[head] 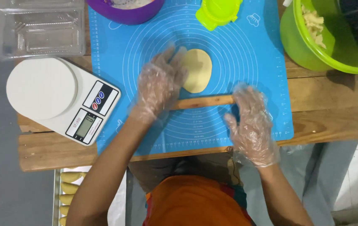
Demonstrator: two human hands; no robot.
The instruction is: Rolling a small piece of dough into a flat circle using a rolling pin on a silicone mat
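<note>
A flattened oval of pale yellow dough lies near the middle of a blue silicone mat printed with white circles. Just in front of it lies a thin wooden rolling pin. My left hand, in a clear plastic glove, rests flat on the pin's left end with its fingers spread and touching the dough's left edge. My right hand, also gloved, lies flat with spread fingers on the pin's right end.
A white kitchen scale sits left of the mat. Clear plastic trays lie behind it. At the back are a purple bowl, a green dumpling press and a green bowl of filling. A tray of shaped dough pieces sits below the table.
</note>
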